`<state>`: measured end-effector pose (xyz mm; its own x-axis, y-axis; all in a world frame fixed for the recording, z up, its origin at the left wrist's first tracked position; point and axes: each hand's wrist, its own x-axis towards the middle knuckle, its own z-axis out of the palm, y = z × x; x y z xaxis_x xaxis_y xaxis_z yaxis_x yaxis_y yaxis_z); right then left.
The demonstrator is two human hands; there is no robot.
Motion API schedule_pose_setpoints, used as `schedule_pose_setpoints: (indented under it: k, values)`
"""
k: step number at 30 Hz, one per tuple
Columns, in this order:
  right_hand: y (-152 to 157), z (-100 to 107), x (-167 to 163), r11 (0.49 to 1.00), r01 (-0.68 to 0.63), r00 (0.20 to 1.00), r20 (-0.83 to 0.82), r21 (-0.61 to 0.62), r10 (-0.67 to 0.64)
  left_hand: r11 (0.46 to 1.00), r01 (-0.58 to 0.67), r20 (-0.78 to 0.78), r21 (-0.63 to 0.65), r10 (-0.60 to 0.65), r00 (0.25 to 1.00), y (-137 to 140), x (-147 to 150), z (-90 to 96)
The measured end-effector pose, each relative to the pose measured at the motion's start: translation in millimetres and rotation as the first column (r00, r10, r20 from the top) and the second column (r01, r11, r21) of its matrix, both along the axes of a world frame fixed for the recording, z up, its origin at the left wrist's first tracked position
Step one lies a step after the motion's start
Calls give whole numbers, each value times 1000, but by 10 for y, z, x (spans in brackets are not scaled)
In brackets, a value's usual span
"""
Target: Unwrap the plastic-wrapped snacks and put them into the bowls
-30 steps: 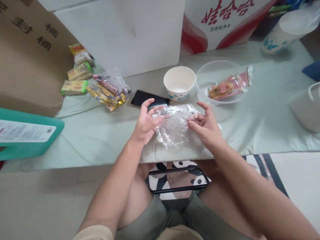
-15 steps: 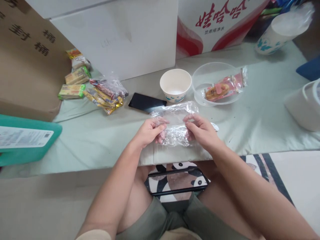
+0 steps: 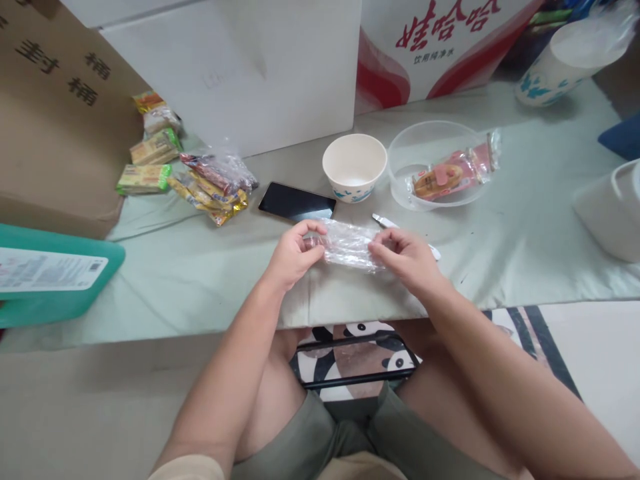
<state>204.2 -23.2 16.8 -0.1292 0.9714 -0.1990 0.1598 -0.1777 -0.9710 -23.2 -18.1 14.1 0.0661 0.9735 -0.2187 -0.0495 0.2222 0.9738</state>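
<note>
A clear plastic wrapper (image 3: 350, 245), crinkled and drawn into a narrow band, stretches between my two hands above the cloth-covered table. My left hand (image 3: 297, 257) pinches its left end between thumb and fingers. Its right end is gripped by my right hand (image 3: 407, 257). Partly hidden under the right hand lies a white, slim utility knife (image 3: 383, 221); only its two ends show. Just beyond the wrapper are a black phone (image 3: 297, 202) and a white paper bowl (image 3: 355, 163) with a blue leaf pattern.
A clear plastic bowl (image 3: 400, 190) holds a pink packaged snack (image 3: 450, 177). Snack packets (image 3: 215, 183) lie left, near a cardboard box (image 3: 60, 140). White boxes (image 3: 240, 80) stand behind. A green container (image 3: 60, 273) is at left, a white bin (image 3: 613, 213) at right.
The plastic wrapper, spread wide before, is now folded into a narrower strip between my hands. More of the utility knife shows behind my right hand.
</note>
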Motion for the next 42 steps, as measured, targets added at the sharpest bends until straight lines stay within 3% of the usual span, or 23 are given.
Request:
schedule_pose_setpoints:
  k: [3, 5, 6, 7, 9, 10, 11, 14, 16, 18, 22, 24, 27, 30, 32, 34, 38, 40, 42]
  values:
    - [-11, -5, -39, 996, 35, 980, -193, -82, -51, 998, 18, 8, 67, -18, 1000, 2, 9, -53]
    - [-20, -1, -63, 990, -30, 971, -239, -140, -4, 982, 12, -21, 190, -8, 1000, -5, 20, -64]
    - [-26, 4, -72, 987, -46, 976, -217, -154, 12, 956, -42, -75, 291, 66, 995, -18, 29, -62]
    - [-32, 10, -80, 988, -38, 985, -175, -150, 11, 900, -117, -140, 421, 191, 971, -39, 41, -54]
    - [-48, 27, -93, 995, 24, 996, -85, -94, -32, 717, -193, -227, 670, 445, 866, -104, 82, -27]
    - [-57, 37, -99, 997, 40, 997, -64, -63, -44, 651, -172, -253, 739, 504, 826, -143, 111, -11]
    - [-67, 47, -106, 999, 26, 997, -65, -43, -29, 644, -108, -289, 758, 480, 828, -181, 145, 1]
    - [-99, 71, -125, 994, -107, 980, -170, -10, 104, 807, 132, -358, 575, 104, 928, -250, 244, -1]
    - [-116, 68, -137, 983, -183, 955, -234, 21, 183, 892, 203, -280, 405, -90, 956, -243, 278, -31]
    - [-123, 44, -146, 980, -193, 948, -249, 49, 199, 945, 159, -164, 286, -115, 980, -210, 280, -55]
    - [-98, -45, -161, 986, 25, 994, -110, 164, -7, 992, 10, 21, 128, -13, 1000, -156, 255, -26]
    - [-85, -78, -169, 983, 24, 994, -111, 184, -4, 996, 31, 81, 78, -38, 996, -137, 258, 1]
    - [-89, -80, -182, 992, -100, 980, -163, 79, 112, 998, 31, 59, 62, -34, 998, -92, 256, 2]
    - [-104, -42, -184, 996, -59, 993, -103, 62, 66, 975, -186, -38, 120, 192, 981, -52, 183, -15]
    - [-104, -14, -172, 994, -31, 998, -58, 103, 37, 914, -326, -109, 242, 359, 927, -45, 103, 28]
    - [-95, 10, -154, 991, -40, 999, -31, 130, 45, 835, -352, -204, 424, 466, 861, -31, 45, 154]
    - [-84, 39, -127, 987, -51, 998, -35, 153, 57, 656, -133, -432, 743, 621, 654, 207, 191, 601]
    - [-88, 50, -123, 985, -63, 996, -51, 160, 72, 733, 96, -641, 673, 513, 571, 481, 402, 826]
    - [-90, 64, -117, 982, -78, 994, -60, 172, 89, 819, 258, -805, 513, 353, 477, 813, 640, 978]
